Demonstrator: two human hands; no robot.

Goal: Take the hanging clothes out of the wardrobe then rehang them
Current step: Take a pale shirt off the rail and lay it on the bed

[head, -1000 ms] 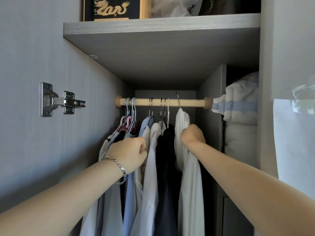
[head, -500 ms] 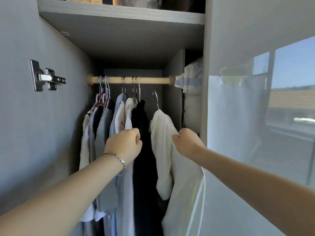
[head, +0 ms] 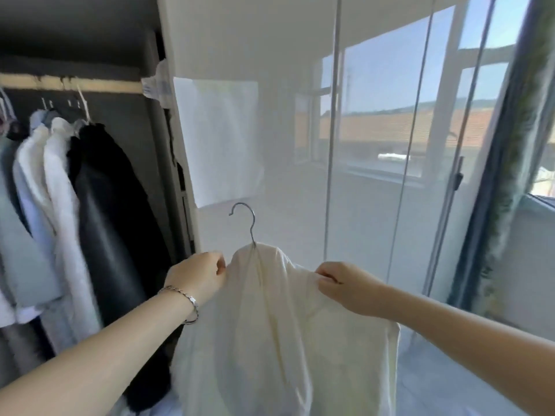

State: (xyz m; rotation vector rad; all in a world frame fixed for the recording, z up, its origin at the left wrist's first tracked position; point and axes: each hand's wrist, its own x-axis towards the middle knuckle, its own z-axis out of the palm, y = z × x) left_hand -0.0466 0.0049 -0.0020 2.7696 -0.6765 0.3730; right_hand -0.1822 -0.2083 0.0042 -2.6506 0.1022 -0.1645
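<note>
A cream white shirt point(head: 270, 325) on a metal hanger point(head: 249, 223) is outside the wardrobe, in front of the glossy wardrobe door. My left hand point(head: 198, 276) grips its left shoulder. My right hand point(head: 345, 283) pinches its right shoulder. The hanger's hook is free in the air. Several clothes stay on the wooden rail point(head: 90, 84) at the left: a black garment point(head: 114, 220), white shirts point(head: 57, 187) and pale blue ones point(head: 15, 235).
The open wardrobe fills the left. A reflective white door panel point(head: 270, 115) with a white sheet point(head: 219, 139) on it stands behind the shirt. Folded bedding point(head: 159, 82) shows beside the rail's end. A window point(head: 537, 145) and a curtain point(head: 516, 145) are at the right.
The white shirt has come off the rail and moved right, out of the wardrobe. My left hand has left the hanging clothes and now grips the shirt's shoulder. My view has swung right.
</note>
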